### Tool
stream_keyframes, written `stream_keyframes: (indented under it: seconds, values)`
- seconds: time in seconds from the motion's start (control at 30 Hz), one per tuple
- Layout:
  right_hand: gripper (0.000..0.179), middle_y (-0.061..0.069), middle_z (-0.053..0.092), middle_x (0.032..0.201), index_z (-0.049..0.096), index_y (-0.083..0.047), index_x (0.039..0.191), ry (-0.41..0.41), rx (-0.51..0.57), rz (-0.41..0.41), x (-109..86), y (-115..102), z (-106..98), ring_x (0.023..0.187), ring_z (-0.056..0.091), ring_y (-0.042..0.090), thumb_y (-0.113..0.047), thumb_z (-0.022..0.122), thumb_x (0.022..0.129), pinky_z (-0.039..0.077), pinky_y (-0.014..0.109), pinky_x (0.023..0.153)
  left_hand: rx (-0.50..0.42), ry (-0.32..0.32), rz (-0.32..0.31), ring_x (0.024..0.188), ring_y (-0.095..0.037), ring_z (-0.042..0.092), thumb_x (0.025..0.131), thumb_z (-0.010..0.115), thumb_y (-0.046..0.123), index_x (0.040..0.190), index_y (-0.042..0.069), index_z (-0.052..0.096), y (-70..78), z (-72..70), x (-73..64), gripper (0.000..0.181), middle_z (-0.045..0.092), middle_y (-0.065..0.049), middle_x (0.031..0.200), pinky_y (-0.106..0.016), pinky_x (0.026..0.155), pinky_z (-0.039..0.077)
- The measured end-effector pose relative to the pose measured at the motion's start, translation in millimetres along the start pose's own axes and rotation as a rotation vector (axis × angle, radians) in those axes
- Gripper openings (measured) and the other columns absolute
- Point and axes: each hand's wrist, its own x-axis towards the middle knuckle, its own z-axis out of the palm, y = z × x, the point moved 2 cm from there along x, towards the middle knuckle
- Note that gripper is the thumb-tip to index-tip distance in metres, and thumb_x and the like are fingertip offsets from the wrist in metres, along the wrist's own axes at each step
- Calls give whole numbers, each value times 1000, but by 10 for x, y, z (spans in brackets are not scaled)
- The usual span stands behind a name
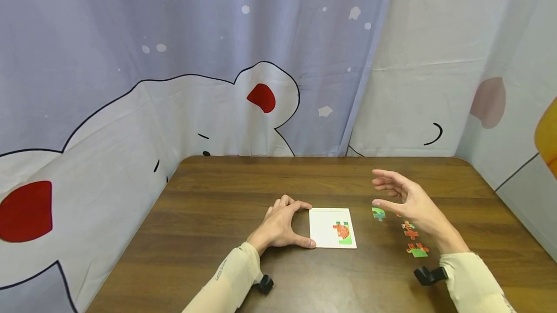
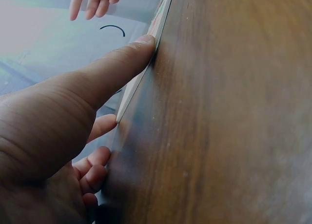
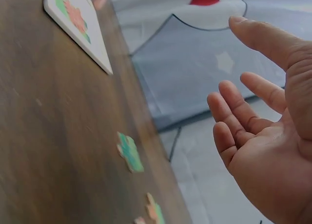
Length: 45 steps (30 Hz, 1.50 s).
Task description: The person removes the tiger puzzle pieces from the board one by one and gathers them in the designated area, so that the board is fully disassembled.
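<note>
A white square puzzle board (image 1: 321, 228) lies flat on the table, with a joined red and green puzzle section (image 1: 343, 233) in its lower right corner. My left hand (image 1: 283, 223) holds the board by its left side, index finger at the far corner and thumb (image 2: 139, 50) at the near one. Over the table to the right, my right hand (image 1: 409, 201) hovers with fingers spread apart from the thumb and nothing between them. Beneath and beside it lie loose jigsaw pieces: a green and blue one (image 1: 379, 214), a red one (image 1: 411, 233) and a red and green one (image 1: 418, 250). Another piece is partly hidden behind that hand.
The brown wooden table (image 1: 209, 226) has its far edge against a printed curtain (image 1: 196, 22). More curtain hangs along both sides. Each wrist wears a black camera mount, such as the right one (image 1: 430, 275).
</note>
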Motion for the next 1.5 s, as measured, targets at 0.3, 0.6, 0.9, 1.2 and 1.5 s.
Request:
stream_keyframes:
  seconds: [0.3,0.6,0.9,1.2,1.5]
  values:
    - [66,14,68,141,59,-9,157,-89,136,44,30,-7,325,127,66,31,-8,87,97,55,26,98,4,-2,-2,119,-22,48,69,104,63,153,32,65,-9,5,1,98,54,-1,131,-42,100,39]
    - [62,32,64,130,62,6,149,-174,194,95,27,78,628,110,69,35,-8,89,95,59,25,87,4,-6,-10,119,-22,48,69,104,62,153,31,65,0,-2,5,97,53,-1,130,-41,100,39]
    - [59,29,62,120,63,10,145,-270,230,113,2,208,757,96,68,17,-4,88,94,57,24,80,1,-11,-16,120,-22,48,69,104,62,153,31,65,1,-1,5,97,53,-1,131,-42,101,39]
    - [58,23,64,111,66,6,143,-318,188,119,-23,236,808,88,65,16,-8,91,93,56,23,75,-4,-10,-13,121,-23,48,70,104,62,153,31,65,8,-11,-1,97,53,-1,130,-43,101,39]
    - [51,16,62,108,75,-3,134,-301,56,93,-56,229,839,88,61,17,-18,96,90,54,23,76,0,-11,-13,120,-23,49,69,103,62,153,31,65,10,-8,0,97,53,-1,130,-42,101,39]
